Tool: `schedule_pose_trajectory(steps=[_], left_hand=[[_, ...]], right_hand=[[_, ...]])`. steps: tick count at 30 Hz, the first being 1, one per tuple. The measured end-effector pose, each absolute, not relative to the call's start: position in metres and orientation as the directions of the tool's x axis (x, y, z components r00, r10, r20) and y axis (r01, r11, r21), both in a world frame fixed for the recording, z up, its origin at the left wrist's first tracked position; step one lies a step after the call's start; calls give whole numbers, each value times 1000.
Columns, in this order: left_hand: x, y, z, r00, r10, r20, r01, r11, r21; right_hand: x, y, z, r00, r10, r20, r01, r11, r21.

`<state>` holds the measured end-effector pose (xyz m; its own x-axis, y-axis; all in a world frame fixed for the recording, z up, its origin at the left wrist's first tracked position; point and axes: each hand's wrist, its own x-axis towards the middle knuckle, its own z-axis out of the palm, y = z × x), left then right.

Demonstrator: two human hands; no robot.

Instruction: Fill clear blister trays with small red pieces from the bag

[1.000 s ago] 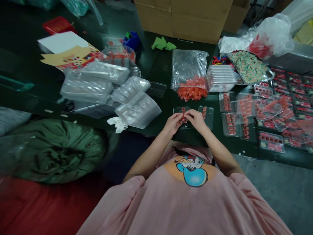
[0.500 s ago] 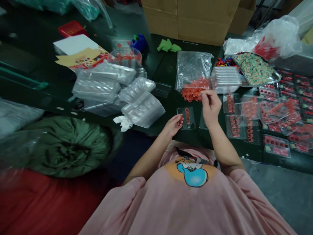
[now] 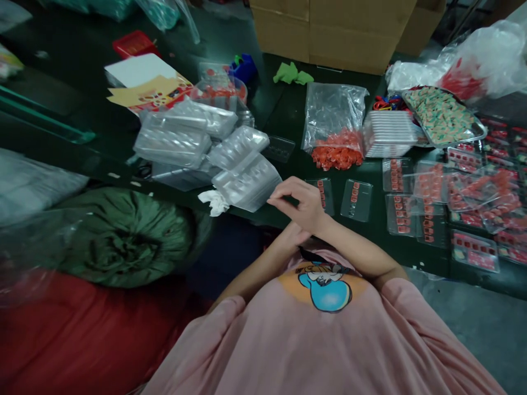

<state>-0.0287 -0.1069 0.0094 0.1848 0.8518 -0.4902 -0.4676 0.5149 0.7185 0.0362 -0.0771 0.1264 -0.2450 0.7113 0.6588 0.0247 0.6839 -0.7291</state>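
Observation:
My right hand (image 3: 300, 202) is crossed over the left one, thumb and forefinger pinched together towards the left, close to the clear plastic trays (image 3: 251, 184). Whatever is in the pinch, if anything, is too small to make out. Beneath it, my left hand (image 3: 300, 235) shows only in part, and its fingers are hidden. Just behind the hands lies a clear tray with a row of small orange-red pieces (image 3: 323, 192), partly covered. To its right is a second clear tray (image 3: 361, 208), holding a few such pieces in its upper slots.
A heap of orange-red pieces (image 3: 340, 151) spills from a clear bag (image 3: 335, 107). Stacked clear trays (image 3: 389, 134), filled trays (image 3: 399, 214) and a tray of green-and-tan pieces (image 3: 444, 118) are on the right. A cardboard box (image 3: 329, 33) stands behind; a green sack (image 3: 132, 236) sits left.
My right hand has gone from beside the orange-red heap down and left, across my left hand. The left hand has drawn back towards me. The view has shifted slightly.

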Motion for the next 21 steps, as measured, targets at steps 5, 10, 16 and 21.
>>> schedule_pose_trajectory(steps=[5,10,16,21], left_hand=[[-32,-108,10,269,807,-526,-490,585,646],[-32,-117,21,422,756,-501,-613,645,456],[-39,-111,32,424,770,-477,-651,625,430],[-48,-83,25,317,790,-525,-680,575,455]], right_hand=[[49,-73,156,-218,647,731,86,759,-646],[20,13,236,124,518,846,170,829,-533],[-12,139,243,-322,860,396,577,510,-638],[75,85,183,-412,744,526,419,667,-616]])
